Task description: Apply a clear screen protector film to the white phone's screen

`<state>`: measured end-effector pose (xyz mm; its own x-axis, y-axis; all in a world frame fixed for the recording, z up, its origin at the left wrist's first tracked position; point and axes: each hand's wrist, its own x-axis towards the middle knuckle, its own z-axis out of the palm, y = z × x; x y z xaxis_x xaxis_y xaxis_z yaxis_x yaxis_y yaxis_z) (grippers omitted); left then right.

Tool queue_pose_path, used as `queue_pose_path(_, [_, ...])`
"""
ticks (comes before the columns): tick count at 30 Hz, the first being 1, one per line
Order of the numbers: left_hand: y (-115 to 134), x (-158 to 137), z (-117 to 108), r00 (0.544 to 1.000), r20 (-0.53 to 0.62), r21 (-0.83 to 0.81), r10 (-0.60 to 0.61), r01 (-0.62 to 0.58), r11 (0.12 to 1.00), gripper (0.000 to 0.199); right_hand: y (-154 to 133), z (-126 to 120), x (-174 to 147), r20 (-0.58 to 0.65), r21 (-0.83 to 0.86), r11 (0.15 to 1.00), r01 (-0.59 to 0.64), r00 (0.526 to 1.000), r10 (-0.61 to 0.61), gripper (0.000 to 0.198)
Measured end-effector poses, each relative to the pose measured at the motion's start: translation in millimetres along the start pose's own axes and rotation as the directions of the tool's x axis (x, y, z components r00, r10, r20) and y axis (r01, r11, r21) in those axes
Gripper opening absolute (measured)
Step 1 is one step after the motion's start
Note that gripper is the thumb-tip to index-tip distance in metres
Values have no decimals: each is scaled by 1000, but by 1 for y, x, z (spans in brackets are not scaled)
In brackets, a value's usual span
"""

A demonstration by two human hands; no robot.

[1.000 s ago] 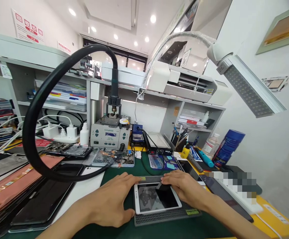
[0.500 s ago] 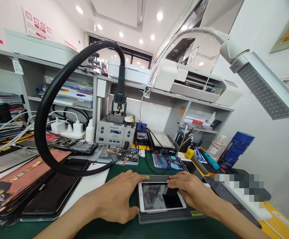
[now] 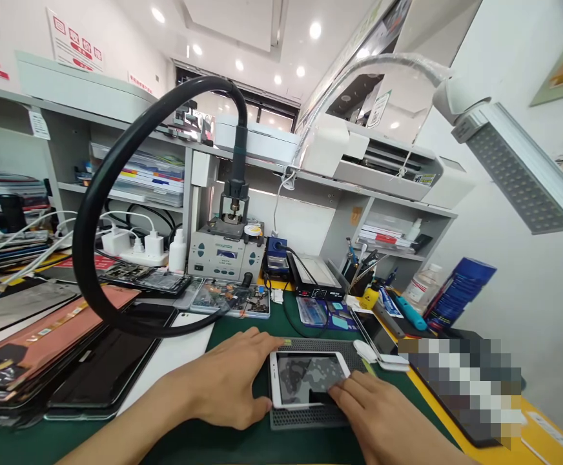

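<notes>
From the worn head camera's view, the white smartphone (image 3: 310, 380) lay face up on a grey perforated pad (image 3: 305, 420) over the green tabletop (image 3: 421, 413), between the person's two hands. Its long axis ran left to right across the person's front, and its screen showed grey, mottled patches. From the right hand (image 3: 373, 408), the phone lay to the left and a little ahead. This hand was the nearer, its curled fingertips overlapping the phone's lower right part. A black patch showed on the glass beside them; I couldn't tell whether it was a reflection or something pinched there, nor whether the hand was gripping anything.

The left hand (image 3: 233, 381) was spread wide around the phone's left end, index finger reaching the pad's far edge and thumb by the near left corner; it wasn't closed on anything.

Further off, a hot-air rework station (image 3: 226, 255) stood behind the pad, a black phone (image 3: 110, 368) lay well to the left, and an LED lamp (image 3: 518, 168) hung at the upper right.
</notes>
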<state>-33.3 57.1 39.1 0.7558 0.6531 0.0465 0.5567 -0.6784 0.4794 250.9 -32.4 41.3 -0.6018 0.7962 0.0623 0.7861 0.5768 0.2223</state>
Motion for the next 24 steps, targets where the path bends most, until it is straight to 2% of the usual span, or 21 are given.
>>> queue_pose_path(4, [1,-1,1,1000,-11,1,9,-9,1000,84,5,5,11,29,-30,999,-31,999,32,44])
queue_pose_path(15, [-4,0,2,1000,-27,-12,12,-13,1000,81,15,-9,34,105,-48,991,-126,986,130,40])
queue_pose_path(22, [-1,-1,-1,1000,-14,-20,22,-22,1000,82,15,-5,14,34,-37,995,-92,995,93,42])
queue_pose_path(24, [-1,-1,-1,1000,0,-29,18,-18,999,83,13,-3,7,48,-24,998,-66,997,67,45])
